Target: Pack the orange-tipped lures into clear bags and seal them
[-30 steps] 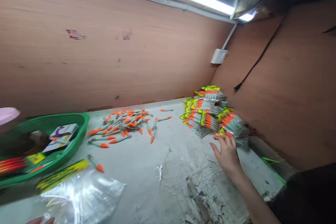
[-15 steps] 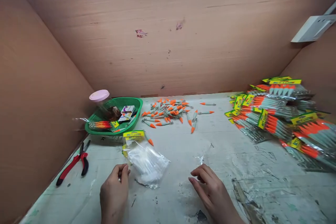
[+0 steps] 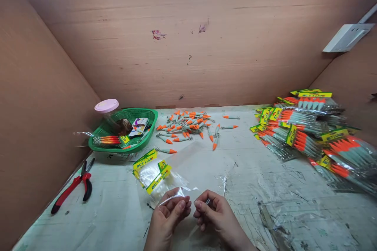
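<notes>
My left hand (image 3: pixel 171 217) is closed, pinching the edge of a clear plastic bag (image 3: pixel 180 193), whose film shines over the fingers. Close beside it, my right hand (image 3: pixel 216 213) has its fingers curled in a pinch at the bag's other edge. Just beyond my left hand, a yellow BCT LURE header card (image 3: pixel 158 179) lies slanted over a stack of clear bags (image 3: pixel 144 172) with similar headers. Where the held bag ends and the stack begins is hard to make out. Past the stack lies a single orange-tipped, pale fishing lure (image 3: pixel 166 151).
A loose pile of lures (image 3: pixel 188 123) lies by the back wall. At right is a heap of packed lure bags (image 3: pixel 309 135). A green basket (image 3: pixel 153 125) at left holds a pink-lidded jar (image 3: pixel 107 106) and small packets. Red-handled pliers (image 3: pixel 73 188) lie in front of it.
My hands have come together from well apart, the left moving right and the right moving left. A bag edge is now between them, and a second header lies slanted across the stack.
</notes>
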`<state>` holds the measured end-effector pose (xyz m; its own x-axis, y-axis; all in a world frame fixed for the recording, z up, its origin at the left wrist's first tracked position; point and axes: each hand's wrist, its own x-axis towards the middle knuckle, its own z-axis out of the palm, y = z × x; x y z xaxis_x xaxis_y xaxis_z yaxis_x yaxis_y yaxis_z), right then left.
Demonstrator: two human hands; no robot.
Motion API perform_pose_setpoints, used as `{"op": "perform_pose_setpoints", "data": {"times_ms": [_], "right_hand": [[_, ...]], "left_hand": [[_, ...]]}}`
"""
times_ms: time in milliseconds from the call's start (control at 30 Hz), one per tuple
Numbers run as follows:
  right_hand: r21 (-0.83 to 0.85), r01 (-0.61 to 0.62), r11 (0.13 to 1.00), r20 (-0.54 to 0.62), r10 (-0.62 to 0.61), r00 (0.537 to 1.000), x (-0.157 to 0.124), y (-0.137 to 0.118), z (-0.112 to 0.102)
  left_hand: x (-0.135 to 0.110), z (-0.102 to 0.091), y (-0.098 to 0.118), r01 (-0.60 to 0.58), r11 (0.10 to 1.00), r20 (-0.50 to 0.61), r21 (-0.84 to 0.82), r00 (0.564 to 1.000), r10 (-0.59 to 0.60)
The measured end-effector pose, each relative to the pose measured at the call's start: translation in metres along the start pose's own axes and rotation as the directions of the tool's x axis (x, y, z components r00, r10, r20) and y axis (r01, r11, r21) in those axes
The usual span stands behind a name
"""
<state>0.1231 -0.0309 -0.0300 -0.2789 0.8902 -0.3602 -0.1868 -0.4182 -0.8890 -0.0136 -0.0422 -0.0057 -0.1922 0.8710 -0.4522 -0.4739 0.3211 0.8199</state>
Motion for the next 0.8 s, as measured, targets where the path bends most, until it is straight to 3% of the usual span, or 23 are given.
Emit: {"op": "perform_pose_setpoints", "data": {"times_ms": [67,100,167,267,333,400,500,633,800], "right_hand": [[-0.298,0.115,0.947,0.022,-0.114,0.993,0.004,-0.011,-0.010],[-0.471,0.194,0.860,0.032,-0.203,0.979,0.010,-0.020,-0.019],[-0.752,0.299,0.588,0.038,-0.413,0.910,0.030,-0.046,-0.045],[-0.879,0.261,0.399,-0.007,-0.558,0.830,0.072,-0.087,-0.093],[-0.935,0.246,0.255,0.049,-0.595,0.802,0.098,-0.106,-0.118],[-0.960,0.256,0.109,0.147,-0.581,0.800,0.117,-0.117,-0.132],[-0.949,0.305,-0.077,0.301,-0.508,0.807,0.127,-0.122,-0.133],[-0.908,0.369,-0.199,0.419,-0.401,0.815,0.109,-0.109,-0.123],[-0.913,0.386,-0.131,0.407,-0.366,0.837,0.063,-0.070,-0.111]], "left_hand": [[0.005,0.004,0.017,0.054,0.996,-0.015,-0.065,0.998,-0.055],[0.009,0.006,0.027,0.058,0.994,-0.014,-0.090,0.998,-0.060],[0.017,0.011,0.048,0.003,0.985,-0.046,-0.171,0.999,-0.011],[0.027,0.020,0.067,-0.028,0.970,-0.050,-0.241,0.999,0.016],[0.032,0.028,0.065,-0.009,0.968,-0.014,-0.250,1.000,0.006],[0.036,0.035,0.054,0.024,0.971,0.023,-0.240,1.000,-0.019],[0.045,0.040,0.033,0.055,0.977,0.059,-0.206,0.997,-0.044],[0.057,0.033,0.019,0.014,0.982,0.039,-0.189,0.999,-0.007],[0.061,0.026,0.021,-0.041,0.978,0.005,-0.206,0.999,0.043]]}}
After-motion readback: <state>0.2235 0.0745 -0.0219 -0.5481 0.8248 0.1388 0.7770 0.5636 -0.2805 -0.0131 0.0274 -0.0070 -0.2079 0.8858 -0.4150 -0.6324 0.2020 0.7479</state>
